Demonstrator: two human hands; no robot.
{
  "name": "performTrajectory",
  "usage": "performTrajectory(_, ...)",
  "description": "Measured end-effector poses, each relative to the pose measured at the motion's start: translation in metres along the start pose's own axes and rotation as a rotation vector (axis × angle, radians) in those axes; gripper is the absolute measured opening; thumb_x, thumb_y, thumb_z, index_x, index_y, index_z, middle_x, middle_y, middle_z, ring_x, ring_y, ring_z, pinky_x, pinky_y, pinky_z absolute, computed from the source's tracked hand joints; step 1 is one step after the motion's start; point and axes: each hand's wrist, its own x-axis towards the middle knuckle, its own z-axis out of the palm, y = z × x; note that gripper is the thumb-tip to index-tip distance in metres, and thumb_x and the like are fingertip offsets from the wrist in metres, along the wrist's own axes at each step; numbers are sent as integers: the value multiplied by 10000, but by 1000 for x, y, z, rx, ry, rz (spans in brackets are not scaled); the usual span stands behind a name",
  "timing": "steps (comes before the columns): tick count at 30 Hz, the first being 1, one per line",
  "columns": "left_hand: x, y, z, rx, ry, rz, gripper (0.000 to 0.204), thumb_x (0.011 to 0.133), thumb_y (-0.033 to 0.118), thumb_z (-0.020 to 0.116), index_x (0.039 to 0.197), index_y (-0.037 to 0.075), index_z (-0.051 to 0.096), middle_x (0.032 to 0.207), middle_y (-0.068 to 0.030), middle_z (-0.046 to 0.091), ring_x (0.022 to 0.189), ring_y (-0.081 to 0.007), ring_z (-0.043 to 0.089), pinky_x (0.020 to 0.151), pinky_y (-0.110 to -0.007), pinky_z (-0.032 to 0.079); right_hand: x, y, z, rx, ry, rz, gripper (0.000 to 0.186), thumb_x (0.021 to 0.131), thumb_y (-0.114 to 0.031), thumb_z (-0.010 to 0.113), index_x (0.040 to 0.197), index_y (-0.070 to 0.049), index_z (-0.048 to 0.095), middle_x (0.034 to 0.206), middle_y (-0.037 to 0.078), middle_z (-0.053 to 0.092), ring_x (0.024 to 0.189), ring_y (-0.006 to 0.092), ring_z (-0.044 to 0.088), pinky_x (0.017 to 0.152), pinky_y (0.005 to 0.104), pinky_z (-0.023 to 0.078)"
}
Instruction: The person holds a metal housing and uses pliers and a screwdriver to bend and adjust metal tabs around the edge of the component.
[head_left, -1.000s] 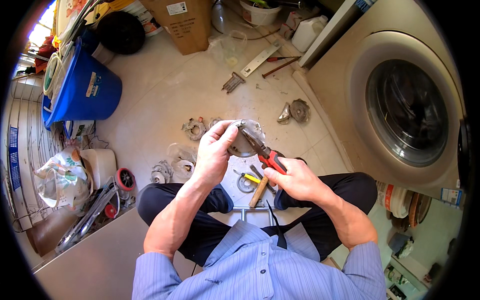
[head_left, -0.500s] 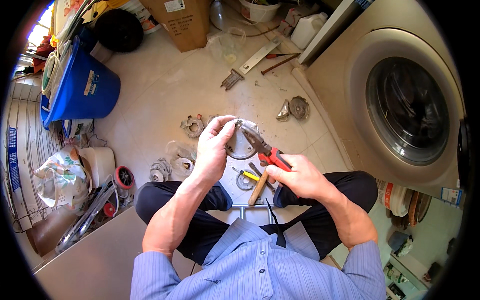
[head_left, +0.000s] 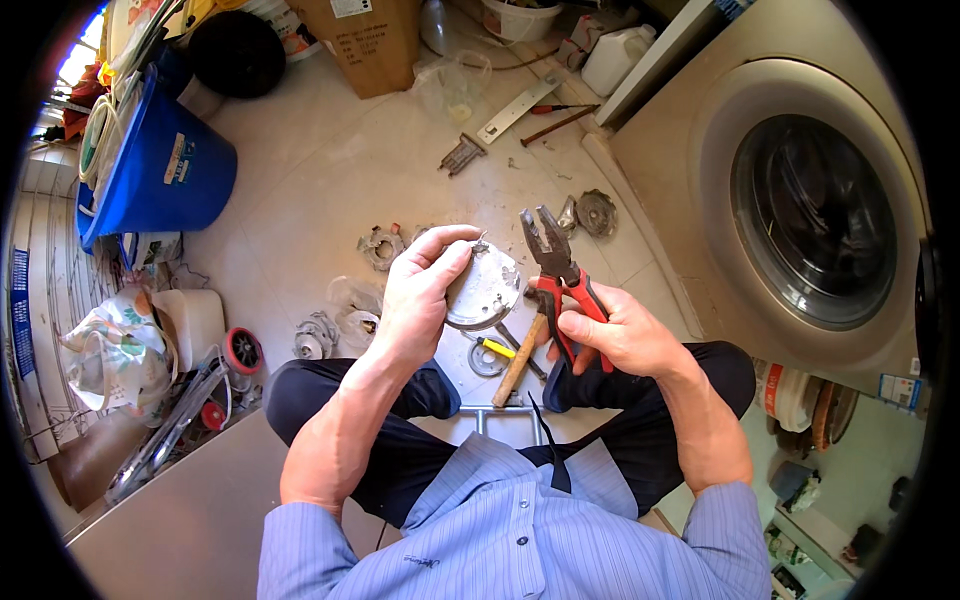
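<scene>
My left hand (head_left: 422, 290) pinches the upper left edge of a round, grey metal plate (head_left: 482, 292), whose rough, worn face shows. In my right hand (head_left: 628, 336) is a pair of combination pliers (head_left: 556, 262) with red and black handles. Their jaws are spread and point upward, apart from the plate on its right side. Beneath my hands, a wooden-handled hammer (head_left: 518, 368) slants beside a yellow-handled tool (head_left: 495, 347). A metal ring-like part (head_left: 484, 362) lies under that tool, partly covered.
Several broken metal parts lie about, among them a toothed ring (head_left: 380, 248) and a round piece (head_left: 596, 213). Farther off are a flat metal strip (head_left: 520, 107) and a cardboard box (head_left: 368, 50). A blue tub (head_left: 175, 165) stands left, a washing machine (head_left: 665, 130) right.
The pliers have come away from the plate's top edge, moving right, and their jaws have opened. The plate has turned, showing more of its rough face; my left hand still holds it.
</scene>
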Motion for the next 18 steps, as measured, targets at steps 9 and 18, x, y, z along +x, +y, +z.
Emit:
performTrajectory(9,-8,6,2,151,20,48,215,1031,125,616,1200,11,685,965,-4,681,841,-49,616,769,-219,517,20,28,-5,-1260,678,-573,519,807,-41,705,1321,-82,643,1087,124,641,1009,325,625,811,425,517)
performTrajectory(18,-13,4,7,289,-13,41,238,1036,138,606,1206,-14,674,972,-24,680,862,-59,601,775,-225,507,27,33,-5,-1478,876,-616,471,823,-58,635,1293,-80,658,1145,115,608,1048,298,584,792,435,460)
